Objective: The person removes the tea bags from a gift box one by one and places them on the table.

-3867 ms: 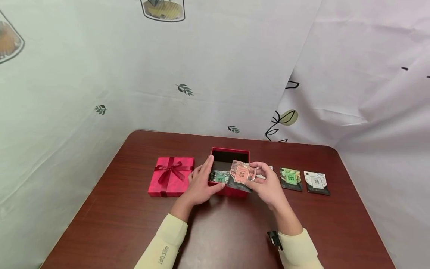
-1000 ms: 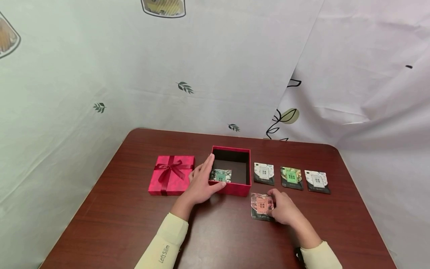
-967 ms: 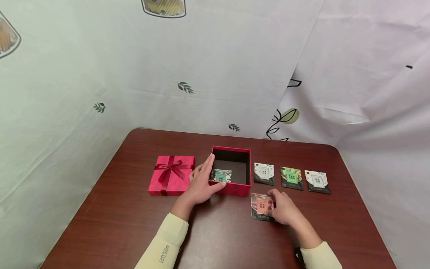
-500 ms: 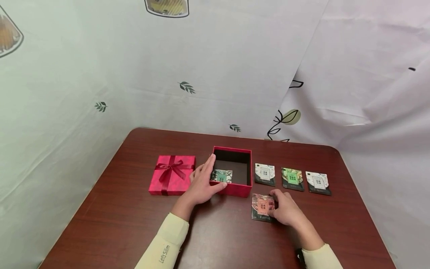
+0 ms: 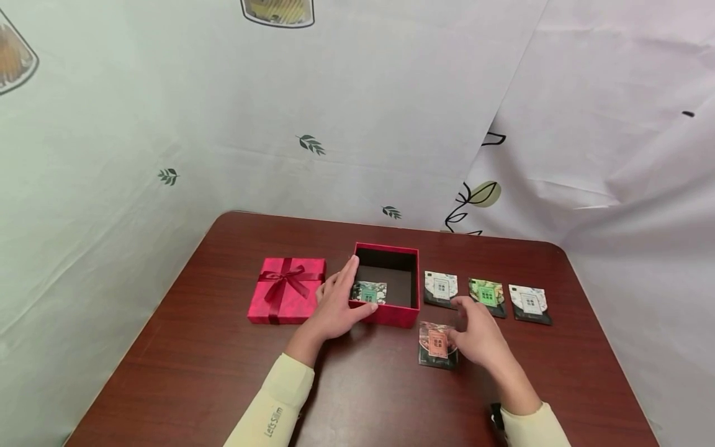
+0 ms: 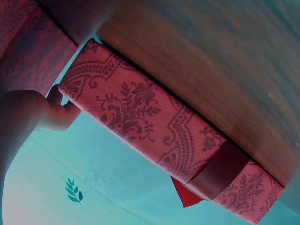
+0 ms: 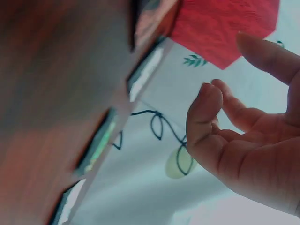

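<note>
My left hand (image 5: 334, 312) rests at the near left corner of the open red gift box (image 5: 398, 317), fingers straight along its left wall and thumb across the front rim. Inside the box, a sachet with a teal label (image 5: 370, 292) lies at the front left; the rest of the dark floor shows bare. On the table in front of the box lies a sachet with an orange label (image 5: 433, 357). My right hand (image 5: 481, 335) hovers beside its right edge, thumb overlapping it in the head view. In the right wrist view its fingers (image 7: 204, 105) are loosely bent, holding nothing.
Left of the box stands a red patterned lid (image 5: 307, 307) with a ribbon bow (image 5: 285, 280). To the right lie a white sachet (image 5: 440, 287), a green-labelled sachet (image 5: 487, 295) and another white sachet (image 5: 529, 303) in a row. A white printed cloth (image 5: 363, 112) hangs behind the table (image 5: 363, 397).
My right hand carried the orange-labelled sachet from over the box to the table, then let go and rose slightly off it. My left hand stays at the box corner.
</note>
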The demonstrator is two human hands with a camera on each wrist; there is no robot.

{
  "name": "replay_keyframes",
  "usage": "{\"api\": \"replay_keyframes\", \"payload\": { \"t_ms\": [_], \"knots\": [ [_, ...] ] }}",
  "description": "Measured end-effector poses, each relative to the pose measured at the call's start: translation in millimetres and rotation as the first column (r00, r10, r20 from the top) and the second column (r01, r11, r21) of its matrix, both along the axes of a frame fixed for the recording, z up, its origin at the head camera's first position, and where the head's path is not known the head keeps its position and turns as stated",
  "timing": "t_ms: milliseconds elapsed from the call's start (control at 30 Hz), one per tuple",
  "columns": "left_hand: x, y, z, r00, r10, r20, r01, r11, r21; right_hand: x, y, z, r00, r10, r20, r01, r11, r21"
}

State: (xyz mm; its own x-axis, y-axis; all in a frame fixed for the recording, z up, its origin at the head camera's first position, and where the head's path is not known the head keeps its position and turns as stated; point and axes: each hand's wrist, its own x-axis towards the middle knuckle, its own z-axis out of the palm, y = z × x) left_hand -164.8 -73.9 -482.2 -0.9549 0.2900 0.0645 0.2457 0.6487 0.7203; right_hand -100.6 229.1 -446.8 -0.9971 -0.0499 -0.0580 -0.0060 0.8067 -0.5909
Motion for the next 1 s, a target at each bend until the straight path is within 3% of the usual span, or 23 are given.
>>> {"api": "replay_keyframes", "payload": {
  "t_ms": [167, 633, 1000],
  "knots": [
    [0.3, -0.4, 0.1, 1.0, 0.0, 0.005, 0.0, 1.0, -0.001, -2.3, -9.4, 7.7, 0.997, -0.018, -0.08, 0.017, 1.0, -0.021],
    [0.9, -0.7, -0.5, 1.0, -0.002, -0.006, 0.002, 1.0, -0.002, -8.3, -42.8, 25.3, 0.979, -0.082, -0.189, 0.051, 0.985, -0.162],
    [1.5, -1.1, -0.1, 1.0, 0.0, 0.004, 0.0, 1.0, 0.0, -19.3, -69.8, 25.9, 0.974, -0.02, -0.224, -0.052, 0.949, -0.311]
  ]
}}
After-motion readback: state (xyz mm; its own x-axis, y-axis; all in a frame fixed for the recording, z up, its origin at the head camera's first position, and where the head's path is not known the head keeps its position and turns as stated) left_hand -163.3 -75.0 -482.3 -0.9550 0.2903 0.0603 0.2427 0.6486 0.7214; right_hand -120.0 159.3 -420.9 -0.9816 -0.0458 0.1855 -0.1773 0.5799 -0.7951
